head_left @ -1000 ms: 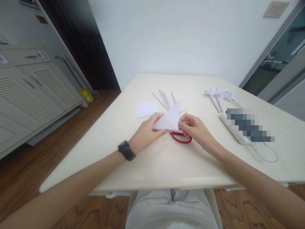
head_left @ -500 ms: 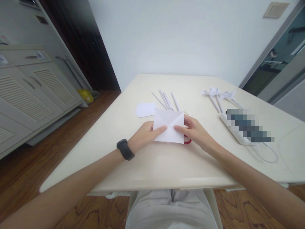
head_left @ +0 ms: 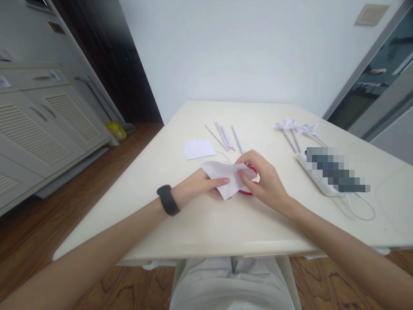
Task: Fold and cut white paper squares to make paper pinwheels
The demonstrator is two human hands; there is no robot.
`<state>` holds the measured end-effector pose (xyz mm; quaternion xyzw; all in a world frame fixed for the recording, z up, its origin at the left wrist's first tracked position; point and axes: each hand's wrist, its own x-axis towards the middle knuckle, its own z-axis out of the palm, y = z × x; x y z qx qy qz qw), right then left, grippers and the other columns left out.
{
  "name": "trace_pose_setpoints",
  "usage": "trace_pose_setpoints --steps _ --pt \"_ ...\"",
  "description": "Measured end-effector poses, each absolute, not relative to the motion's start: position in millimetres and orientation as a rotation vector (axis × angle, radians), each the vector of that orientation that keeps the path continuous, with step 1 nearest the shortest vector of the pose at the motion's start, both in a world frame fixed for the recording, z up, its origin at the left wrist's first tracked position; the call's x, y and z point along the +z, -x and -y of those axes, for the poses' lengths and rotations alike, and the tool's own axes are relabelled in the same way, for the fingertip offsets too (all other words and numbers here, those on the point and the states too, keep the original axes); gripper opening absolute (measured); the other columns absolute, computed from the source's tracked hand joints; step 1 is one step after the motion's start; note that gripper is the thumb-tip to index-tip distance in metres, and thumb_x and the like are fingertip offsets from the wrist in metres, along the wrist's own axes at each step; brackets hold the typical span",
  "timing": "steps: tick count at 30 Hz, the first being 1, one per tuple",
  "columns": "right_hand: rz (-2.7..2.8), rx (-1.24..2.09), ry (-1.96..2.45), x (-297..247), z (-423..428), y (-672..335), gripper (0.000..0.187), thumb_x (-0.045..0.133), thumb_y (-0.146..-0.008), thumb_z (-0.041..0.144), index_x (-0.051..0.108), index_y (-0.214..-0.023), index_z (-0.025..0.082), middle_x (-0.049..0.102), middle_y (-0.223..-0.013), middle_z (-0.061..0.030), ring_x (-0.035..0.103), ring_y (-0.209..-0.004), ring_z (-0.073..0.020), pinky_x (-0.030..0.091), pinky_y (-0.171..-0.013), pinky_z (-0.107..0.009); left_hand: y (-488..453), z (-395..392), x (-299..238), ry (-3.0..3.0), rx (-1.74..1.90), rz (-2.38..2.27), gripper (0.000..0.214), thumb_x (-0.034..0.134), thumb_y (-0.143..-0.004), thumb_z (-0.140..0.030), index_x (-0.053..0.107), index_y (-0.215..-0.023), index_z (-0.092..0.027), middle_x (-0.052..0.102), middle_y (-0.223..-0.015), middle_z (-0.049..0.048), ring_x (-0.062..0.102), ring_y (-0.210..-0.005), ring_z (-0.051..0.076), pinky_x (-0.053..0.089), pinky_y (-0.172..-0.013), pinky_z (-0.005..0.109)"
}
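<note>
A square of white paper (head_left: 217,170) with crossing creases is held above the table, tilted, one corner towards me. My left hand (head_left: 201,185) grips its left side, thumb on top and fingers underneath. At the right side, my right hand (head_left: 263,176) pinches the paper between thumb and fingers. Beneath my right hand lie red-handled scissors (head_left: 247,193), mostly hidden by the paper and hand. Just beyond the left hand rests a small stack of white paper squares (head_left: 199,149).
Several thin white paper sticks (head_left: 225,134) and a thicker white roll (head_left: 238,138) lie farther back. White paper pinwheels (head_left: 292,125) on sticks are at the back right, by a white power strip (head_left: 314,176) with a cable, partly blurred. The cream table (head_left: 206,228) meets the wall behind.
The paper has turned from lying square to me to a tilted, corner-first position. My right hand has shifted its grip on it, and more of the red scissor handles shows.
</note>
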<state>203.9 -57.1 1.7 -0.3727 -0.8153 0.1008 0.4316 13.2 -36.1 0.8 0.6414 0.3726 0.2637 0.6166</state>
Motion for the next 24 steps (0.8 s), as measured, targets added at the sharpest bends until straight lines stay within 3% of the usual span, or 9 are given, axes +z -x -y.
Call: trace_pose_setpoints --steps 4,11,17,24 --pt "2.17 0.217 0.798 1.0 59.7 -201.3 0.036 0.044 -0.072 0.003 0.05 -0.103 0.02 0.052 -0.101 -0.0081 0.05 -0.092 -0.0207 0.043 -0.076 -0.034 -13.5 37.1 4.2 -1.419 0.694 -0.791 0.031 0.057 -0.079 -0.034 0.059 -0.106 -0.017 0.066 -0.097 0.0081 0.064 -0.082 0.021 0.052 -0.074 0.036" --pt "2.262 0.156 0.754 -0.8 57.7 -203.3 0.04 0.044 -0.072 0.004 0.05 -0.108 0.021 0.05 -0.111 -0.0097 0.048 -0.101 -0.0226 0.042 -0.084 -0.039 -13.4 37.9 7.3 -1.349 0.774 -0.715 0.036 0.062 -0.073 -0.017 0.057 -0.109 -0.019 0.063 -0.108 0.0076 0.06 -0.089 0.02 0.05 -0.073 0.031" --pt "2.261 0.14 0.765 1.4 58.3 -204.6 0.044 0.043 -0.069 0.002 0.051 -0.108 0.02 0.049 -0.112 -0.0097 0.047 -0.103 -0.0213 0.041 -0.087 -0.037 -12.2 38.1 7.5 -1.384 0.715 -0.551 0.021 0.055 -0.075 -0.014 0.06 -0.096 -0.016 0.065 -0.09 0.0058 0.061 -0.079 0.018 0.047 -0.07 0.03" --pt "2.247 0.147 0.77 2.8 59.0 -204.5 0.044 0.042 -0.068 0.002 0.049 -0.107 0.021 0.048 -0.113 -0.0098 0.047 -0.105 -0.0227 0.04 -0.088 -0.039 -13.6 38.2 6.6 -1.353 0.717 -0.505 0.04 0.055 -0.076 -0.019 0.047 -0.116 -0.021 0.063 -0.09 0.0056 0.062 -0.082 0.02 0.047 -0.075 0.035"
